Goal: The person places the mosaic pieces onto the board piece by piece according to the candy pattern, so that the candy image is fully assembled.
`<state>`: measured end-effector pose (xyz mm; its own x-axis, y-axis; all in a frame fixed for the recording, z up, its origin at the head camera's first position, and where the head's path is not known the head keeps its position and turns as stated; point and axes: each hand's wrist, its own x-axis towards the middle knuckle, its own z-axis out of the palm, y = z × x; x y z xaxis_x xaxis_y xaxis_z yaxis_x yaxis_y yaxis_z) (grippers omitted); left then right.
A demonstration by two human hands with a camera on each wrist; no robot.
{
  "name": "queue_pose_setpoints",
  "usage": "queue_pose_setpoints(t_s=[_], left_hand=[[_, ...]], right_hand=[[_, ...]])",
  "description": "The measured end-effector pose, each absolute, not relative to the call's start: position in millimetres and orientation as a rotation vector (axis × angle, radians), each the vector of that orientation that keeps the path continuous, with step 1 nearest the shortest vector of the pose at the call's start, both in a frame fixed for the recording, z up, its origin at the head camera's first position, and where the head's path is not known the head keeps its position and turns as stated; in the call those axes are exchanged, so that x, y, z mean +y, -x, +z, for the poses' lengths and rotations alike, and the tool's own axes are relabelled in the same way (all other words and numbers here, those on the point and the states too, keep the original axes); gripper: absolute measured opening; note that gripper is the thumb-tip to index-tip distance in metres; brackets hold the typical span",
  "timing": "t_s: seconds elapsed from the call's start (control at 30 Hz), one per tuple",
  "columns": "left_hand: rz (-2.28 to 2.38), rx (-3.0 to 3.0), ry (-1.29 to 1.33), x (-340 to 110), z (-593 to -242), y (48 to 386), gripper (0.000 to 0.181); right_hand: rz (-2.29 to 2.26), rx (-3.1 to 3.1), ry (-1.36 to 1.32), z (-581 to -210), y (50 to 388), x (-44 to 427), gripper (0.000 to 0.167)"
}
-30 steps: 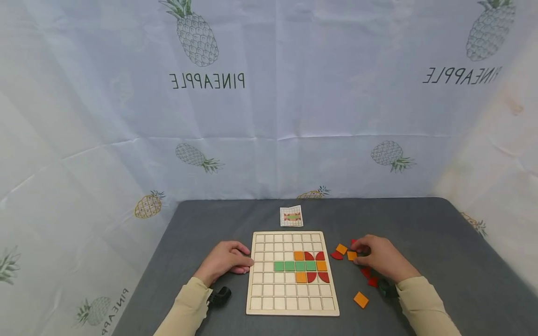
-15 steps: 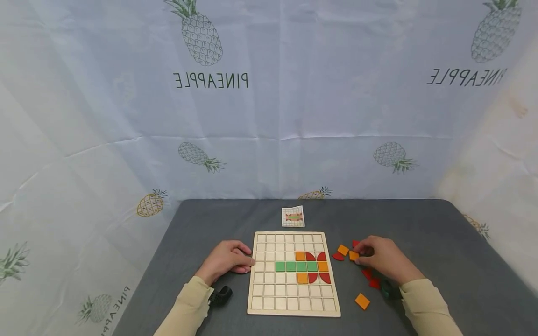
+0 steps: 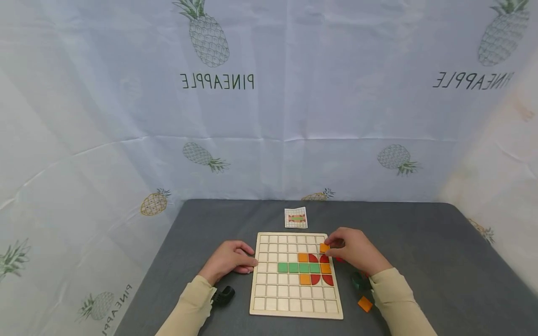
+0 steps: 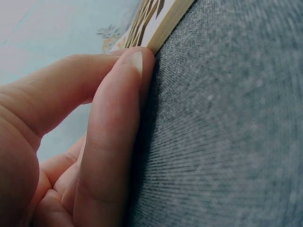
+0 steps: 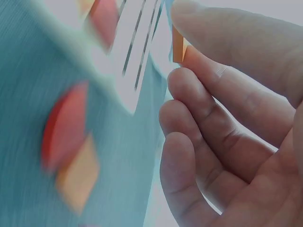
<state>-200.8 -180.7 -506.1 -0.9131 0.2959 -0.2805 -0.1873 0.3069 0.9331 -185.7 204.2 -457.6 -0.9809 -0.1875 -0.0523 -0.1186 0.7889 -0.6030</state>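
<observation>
My right hand (image 3: 357, 251) pinches an orange square tile (image 3: 324, 248) between thumb and index finger, over the right part of the wooden grid board (image 3: 271, 291). The right wrist view shows the tile (image 5: 178, 48) edge-on beneath the thumb tip, the other fingers loosely bent. On the board lie a row of green squares (image 3: 293, 267), red quarter-circle pieces (image 3: 328, 280) and orange squares (image 3: 304, 279). My left hand (image 3: 229, 259) rests on the table, its thumb tip touching the board's left edge. The left wrist view shows the thumb (image 4: 111, 137) against the board's side (image 4: 171, 24).
A small pattern card (image 3: 296, 218) lies behind the board. A loose orange square (image 3: 365, 304) sits near the right sleeve. Part of a red piece (image 3: 340, 260) shows beneath my right hand. Blurred red (image 5: 66, 126) and orange (image 5: 79, 176) pieces appear in the right wrist view.
The right hand has picked up an orange square from the loose pieces and carried it left over the board. The left hand stays at the board's edge. The head view has shifted slightly.
</observation>
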Motion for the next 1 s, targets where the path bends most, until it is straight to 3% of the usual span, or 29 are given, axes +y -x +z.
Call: queue_pose_setpoints(t_s=[0.4, 1.0], left_hand=[[1.642, 2.199, -0.114, -178.2, -508.0, 198.8, 0.044], [1.638, 2.202, -0.083, -179.7, -506.8, 198.4, 0.045]], right_hand=[[-0.983, 2.820, 0.508, -472.2, 186.2, 141.8, 0.018], [-0.858, 2.907, 0.612, -479.7, 190.2, 128.2, 0.014]])
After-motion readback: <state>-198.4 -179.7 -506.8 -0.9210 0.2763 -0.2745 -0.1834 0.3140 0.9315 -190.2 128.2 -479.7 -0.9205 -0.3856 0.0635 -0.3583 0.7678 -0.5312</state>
